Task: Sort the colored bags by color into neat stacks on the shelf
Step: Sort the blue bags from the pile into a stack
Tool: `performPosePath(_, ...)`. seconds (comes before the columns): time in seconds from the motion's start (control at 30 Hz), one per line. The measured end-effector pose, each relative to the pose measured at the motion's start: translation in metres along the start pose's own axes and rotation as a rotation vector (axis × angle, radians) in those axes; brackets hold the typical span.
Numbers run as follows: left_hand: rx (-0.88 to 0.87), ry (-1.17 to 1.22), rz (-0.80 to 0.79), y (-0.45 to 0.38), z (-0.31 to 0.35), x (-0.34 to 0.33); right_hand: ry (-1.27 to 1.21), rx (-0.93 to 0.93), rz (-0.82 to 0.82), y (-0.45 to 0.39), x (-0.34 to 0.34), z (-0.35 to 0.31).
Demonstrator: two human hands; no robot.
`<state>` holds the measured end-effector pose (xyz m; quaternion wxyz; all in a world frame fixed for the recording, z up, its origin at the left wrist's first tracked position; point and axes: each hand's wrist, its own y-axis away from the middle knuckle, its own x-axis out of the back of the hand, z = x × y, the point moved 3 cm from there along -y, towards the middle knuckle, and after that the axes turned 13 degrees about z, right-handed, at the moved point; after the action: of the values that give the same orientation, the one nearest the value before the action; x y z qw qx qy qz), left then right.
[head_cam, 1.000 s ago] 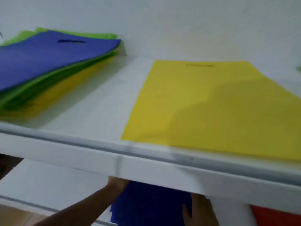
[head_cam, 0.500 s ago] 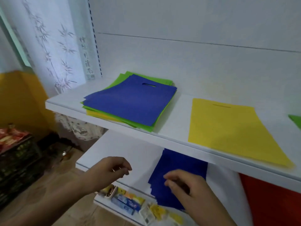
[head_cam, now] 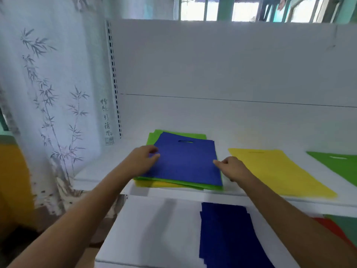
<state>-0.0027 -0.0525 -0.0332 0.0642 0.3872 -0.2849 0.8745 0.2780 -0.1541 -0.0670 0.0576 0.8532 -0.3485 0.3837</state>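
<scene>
A mixed pile of bags sits on the upper shelf (head_cam: pixel 108 171), with a blue bag (head_cam: pixel 185 161) on top, green bags (head_cam: pixel 193 134) under it and yellow bags (head_cam: pixel 154 183) lowest. My left hand (head_cam: pixel 144 159) pinches the blue bag's left edge. My right hand (head_cam: pixel 232 167) pinches its right edge. A single yellow bag (head_cam: pixel 278 171) lies flat to the right, and a green bag (head_cam: pixel 340 165) lies at the far right. A stack of dark blue bags (head_cam: pixel 228 235) rests on the lower shelf (head_cam: pixel 150 233).
A red bag (head_cam: pixel 332 229) and a teal bag (head_cam: pixel 345 223) show on the lower shelf at the right. The white back panel (head_cam: pixel 231 74) stands behind the shelf. A curtain with a bamboo print (head_cam: pixel 48 93) hangs on the left.
Both hands have risen from the lower shelf to the upper shelf and taken hold of the top blue bag's side edges. The view has tilted up.
</scene>
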Motion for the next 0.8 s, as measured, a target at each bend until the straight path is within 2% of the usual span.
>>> performPosePath(0.1, 0.022, -0.25, -0.201, -0.029, -0.027, -0.027, -0.149, -0.252, -0.038, 0.001, -0.016, -0.008)
performPosePath(0.17, 0.002, -0.282, -0.284, -0.035, -0.033, -0.037, -0.156, -0.276, 0.029, -0.001, -0.021, -0.014)
performPosePath(0.33, -0.161, -0.299, -0.264, -0.028, -0.026, -0.047, 0.144, -0.112, 0.218, -0.001, -0.015, -0.02)
performPosePath(0.57, -0.194, -0.008, -0.308, -0.018, -0.01, -0.038, 0.485, 0.008, 0.431, 0.016, 0.011, -0.025)
performPosePath(0.7, -0.219, 0.065, -0.313, -0.021, -0.015, -0.033, 0.433, 0.09, 0.452, 0.018, 0.015, -0.023)
performPosePath(0.8, -0.228, 0.053, -0.268, -0.027, -0.025, -0.025, 0.263, 0.114, 0.494, 0.018, 0.014, -0.021)
